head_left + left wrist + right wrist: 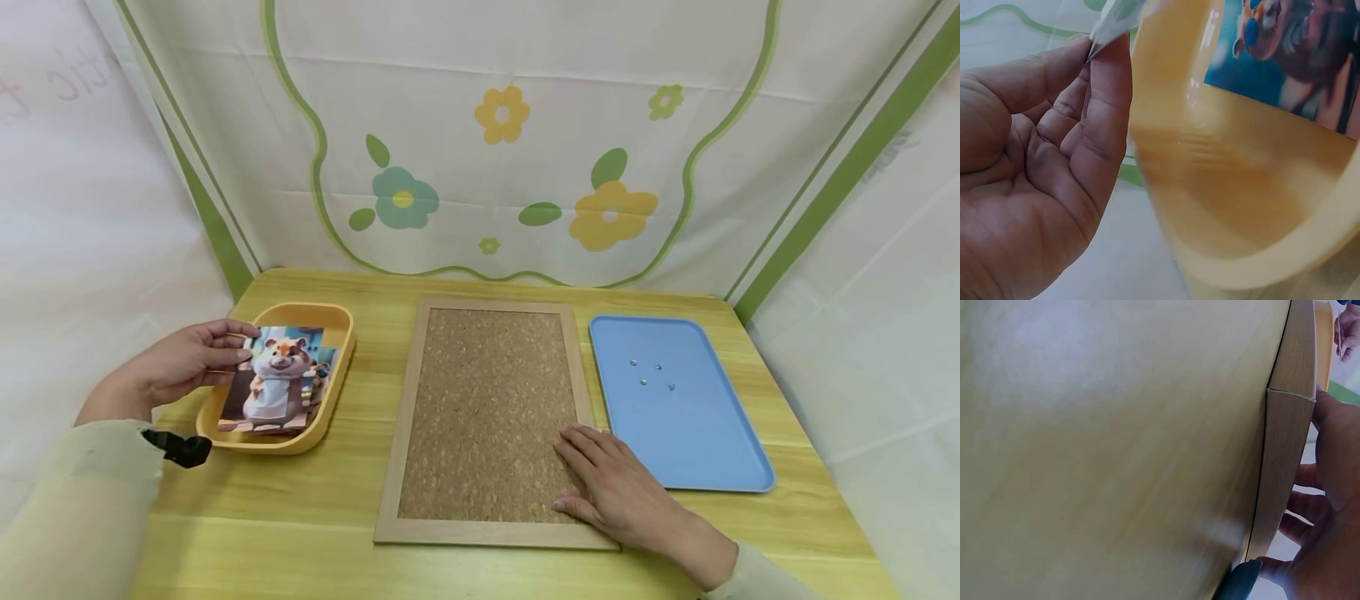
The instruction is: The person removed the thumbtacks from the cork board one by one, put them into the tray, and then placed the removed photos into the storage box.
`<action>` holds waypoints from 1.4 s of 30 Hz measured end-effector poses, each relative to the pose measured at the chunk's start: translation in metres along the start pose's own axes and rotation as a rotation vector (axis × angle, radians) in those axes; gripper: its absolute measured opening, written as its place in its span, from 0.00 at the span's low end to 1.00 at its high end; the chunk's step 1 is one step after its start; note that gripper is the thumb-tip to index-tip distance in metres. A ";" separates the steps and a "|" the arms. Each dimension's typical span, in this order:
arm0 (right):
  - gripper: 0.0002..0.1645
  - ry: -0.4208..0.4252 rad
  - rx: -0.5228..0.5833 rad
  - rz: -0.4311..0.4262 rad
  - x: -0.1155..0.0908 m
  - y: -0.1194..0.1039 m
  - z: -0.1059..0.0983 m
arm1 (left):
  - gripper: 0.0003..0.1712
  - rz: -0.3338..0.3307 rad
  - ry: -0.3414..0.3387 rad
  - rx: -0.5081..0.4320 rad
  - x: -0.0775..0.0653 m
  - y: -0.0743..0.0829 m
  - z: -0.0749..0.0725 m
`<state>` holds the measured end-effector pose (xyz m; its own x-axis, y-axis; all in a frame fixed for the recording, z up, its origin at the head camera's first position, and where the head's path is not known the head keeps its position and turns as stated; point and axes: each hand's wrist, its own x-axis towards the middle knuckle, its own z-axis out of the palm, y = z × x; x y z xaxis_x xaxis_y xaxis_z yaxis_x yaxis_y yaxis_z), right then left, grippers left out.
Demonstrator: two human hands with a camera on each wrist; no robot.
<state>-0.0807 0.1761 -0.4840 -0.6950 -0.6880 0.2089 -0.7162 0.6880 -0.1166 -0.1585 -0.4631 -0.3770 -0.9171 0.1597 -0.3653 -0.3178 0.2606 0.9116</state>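
A picture card of a hamster in a white apron [279,387] is pinched at its left edge by my left hand [187,360]. In the left wrist view the thumb and fingers [1107,100] meet on that card's edge [1115,30]. Below it, a yellow basket [273,447] holds other picture cards [324,371], partly covered by the lifted one. My right hand [618,492] rests on the lower right side of a cork board [487,408], fingers extended over its wooden frame [1288,444]. The board lies flat on the table.
To the right of the board is a blue tray [678,442] with several small shiny pins [643,382]. The wood-grain table [262,533] is bounded by white fabric walls [450,75] at the back and sides.
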 end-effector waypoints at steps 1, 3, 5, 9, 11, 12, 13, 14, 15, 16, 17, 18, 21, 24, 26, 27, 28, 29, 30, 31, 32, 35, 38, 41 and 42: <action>0.44 0.001 -0.002 0.000 0.000 0.000 0.000 | 0.16 -0.004 -0.002 0.010 0.001 -0.001 0.000; 0.44 0.002 0.001 0.001 0.000 0.000 0.000 | 0.16 -0.010 -0.002 0.020 0.003 -0.003 0.002; 0.45 0.002 0.005 0.002 0.000 0.000 0.001 | 0.16 -0.013 -0.008 0.024 0.005 -0.004 0.002; 0.45 0.000 0.008 0.006 0.000 0.001 0.001 | 0.17 -0.014 -0.024 0.036 0.007 -0.005 0.003; 0.46 -0.007 0.010 0.012 0.000 0.001 0.001 | 0.16 -0.016 -0.030 0.045 0.007 -0.005 0.004; 0.46 -0.011 0.011 0.015 0.000 0.001 0.000 | 0.16 -0.019 -0.028 0.049 0.007 -0.005 0.004; 0.46 -0.015 0.011 0.018 0.000 0.001 0.000 | 0.16 -0.021 -0.031 0.053 0.007 -0.004 0.005; 0.46 -0.019 0.012 0.020 0.000 0.001 0.000 | 0.16 -0.023 -0.033 0.057 0.008 -0.004 0.005; 0.47 -0.024 0.013 0.022 -0.001 0.001 0.000 | 0.15 -0.023 -0.036 0.063 0.008 -0.004 0.005; 0.47 -0.027 0.012 0.024 -0.001 0.001 0.000 | 0.15 -0.023 -0.036 0.067 0.008 -0.004 0.005; 0.47 -0.029 0.013 0.025 -0.001 0.001 0.000 | 0.14 -0.024 -0.034 0.074 0.008 -0.004 0.006; 0.47 -0.030 0.012 0.025 -0.001 0.001 0.000 | 0.14 -0.025 -0.033 0.079 0.008 -0.004 0.006; 0.47 -0.033 0.012 0.025 -0.001 0.001 0.000 | 0.13 -0.036 -0.028 0.106 0.009 -0.004 0.007; 0.47 -0.040 0.016 0.024 0.000 0.001 0.000 | 0.15 -0.048 -0.022 0.132 0.011 -0.004 0.008; 0.46 -0.041 0.016 0.024 0.000 0.001 0.000 | 0.16 -0.049 -0.024 0.151 0.013 -0.004 0.009; 0.46 -0.043 0.017 0.025 0.000 0.001 0.000 | 0.17 -0.048 -0.022 0.160 0.013 -0.004 0.009; 0.46 -0.043 0.017 0.026 0.000 0.001 0.000 | 0.17 -0.047 -0.018 0.171 0.014 -0.003 0.009; 0.46 -0.043 0.018 0.026 0.000 0.000 0.000 | 0.17 -0.042 -0.017 0.182 0.014 -0.003 0.008; 0.46 -0.042 0.017 0.027 0.000 0.001 0.001 | 0.18 -0.039 -0.009 0.192 0.015 -0.003 0.008; 0.46 -0.041 0.016 0.026 0.000 0.000 0.001 | 0.18 -0.032 -0.005 0.201 0.015 -0.003 0.007; 0.46 -0.041 0.016 0.026 0.000 0.000 0.001 | 0.18 -0.027 0.000 0.212 0.015 -0.002 0.008; 0.46 -0.040 0.013 0.024 0.000 0.000 0.000 | 0.21 -0.017 0.006 0.246 0.017 0.000 0.009; 0.46 -0.037 0.009 0.021 0.000 0.000 0.000 | 0.24 -0.015 0.007 0.285 0.020 0.002 0.013; 0.47 -0.037 0.009 0.019 0.000 0.000 0.000 | 0.25 -0.010 0.010 0.310 0.022 0.002 0.016; 0.47 -0.036 0.006 0.018 0.000 0.000 0.000 | 0.25 -0.009 0.013 0.316 0.023 0.002 0.017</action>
<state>-0.0809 0.1765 -0.4843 -0.7096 -0.6835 0.1714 -0.7038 0.6991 -0.1260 -0.1760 -0.4428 -0.3863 -0.9180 0.1444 -0.3693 -0.2376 0.5453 0.8039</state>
